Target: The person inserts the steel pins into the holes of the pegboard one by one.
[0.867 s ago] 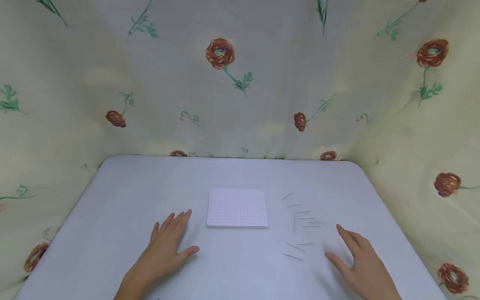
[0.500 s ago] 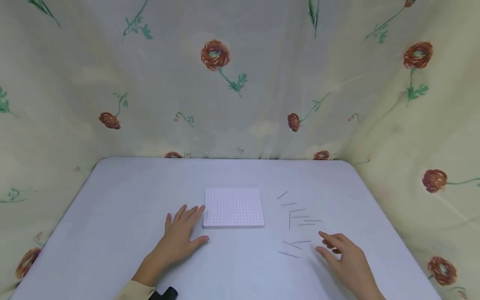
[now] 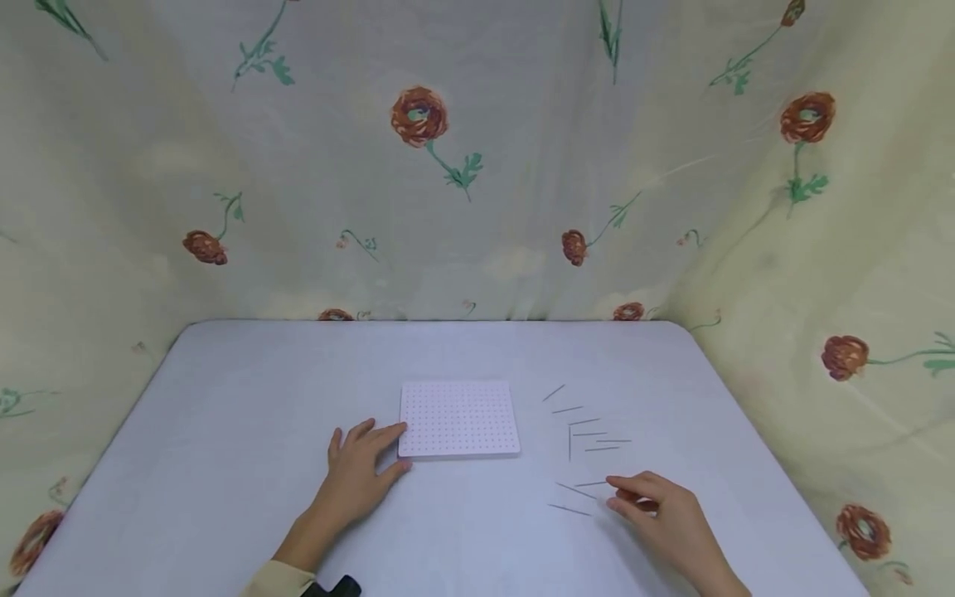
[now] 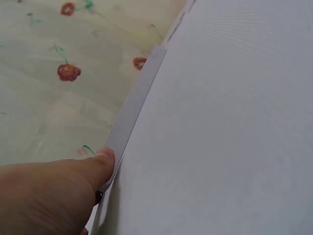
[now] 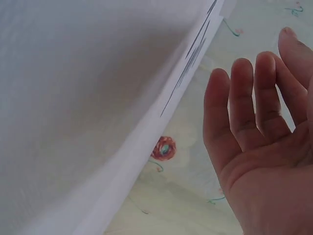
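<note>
left hand [image 3: 358, 477] slid to pegboard [image 3: 458, 419] corner | right hand [image 3: 660, 514] reached pins [image 3: 578, 489]

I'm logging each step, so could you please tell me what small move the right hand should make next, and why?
Probably pinch the nearest pin. The right hand hovers beside the loose pins, holding nothing, while the left hand rests at the pegboard corner.

left hand [image 3: 356, 478]: bare, no rings or glove | left sleeve [image 3: 272, 580]: pale cream-yellow cuff, ends right at the wrist | black strap-on gadget [image 3: 333, 588] poking out by that cuff, rounded edge | right hand [image 3: 660, 516]: bare too, no sleeve showing, short plain nails, no jewelry
</note>
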`<state>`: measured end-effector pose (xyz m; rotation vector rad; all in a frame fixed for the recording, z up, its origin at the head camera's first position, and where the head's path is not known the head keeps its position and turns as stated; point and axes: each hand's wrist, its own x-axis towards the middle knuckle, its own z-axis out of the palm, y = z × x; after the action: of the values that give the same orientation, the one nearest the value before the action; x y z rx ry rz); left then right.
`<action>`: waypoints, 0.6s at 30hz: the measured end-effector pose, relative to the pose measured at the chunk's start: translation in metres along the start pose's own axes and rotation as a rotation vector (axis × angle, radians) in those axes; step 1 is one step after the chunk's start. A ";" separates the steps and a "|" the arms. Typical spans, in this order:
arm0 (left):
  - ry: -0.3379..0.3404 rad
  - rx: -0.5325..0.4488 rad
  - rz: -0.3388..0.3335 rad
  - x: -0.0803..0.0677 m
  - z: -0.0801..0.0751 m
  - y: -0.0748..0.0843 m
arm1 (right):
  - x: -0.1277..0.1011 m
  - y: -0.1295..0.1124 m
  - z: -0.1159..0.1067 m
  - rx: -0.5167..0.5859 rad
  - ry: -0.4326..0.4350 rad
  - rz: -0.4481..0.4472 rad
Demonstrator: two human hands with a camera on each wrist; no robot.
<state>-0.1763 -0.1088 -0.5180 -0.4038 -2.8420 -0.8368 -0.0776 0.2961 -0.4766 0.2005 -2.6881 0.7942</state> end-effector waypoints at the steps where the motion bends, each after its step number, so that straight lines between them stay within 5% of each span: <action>1: -0.001 -0.007 -0.014 0.000 0.000 0.000 | 0.000 0.001 0.001 0.004 -0.008 -0.004; 11: -0.007 -0.044 -0.059 0.002 0.000 0.003 | -0.002 0.002 0.008 0.021 -0.122 0.080; 18: -0.007 -0.048 -0.062 0.001 0.002 0.003 | -0.003 0.000 0.011 -0.068 -0.219 0.088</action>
<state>-0.1769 -0.1053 -0.5180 -0.3274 -2.8591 -0.9186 -0.0773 0.2899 -0.4865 0.1631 -2.9432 0.7435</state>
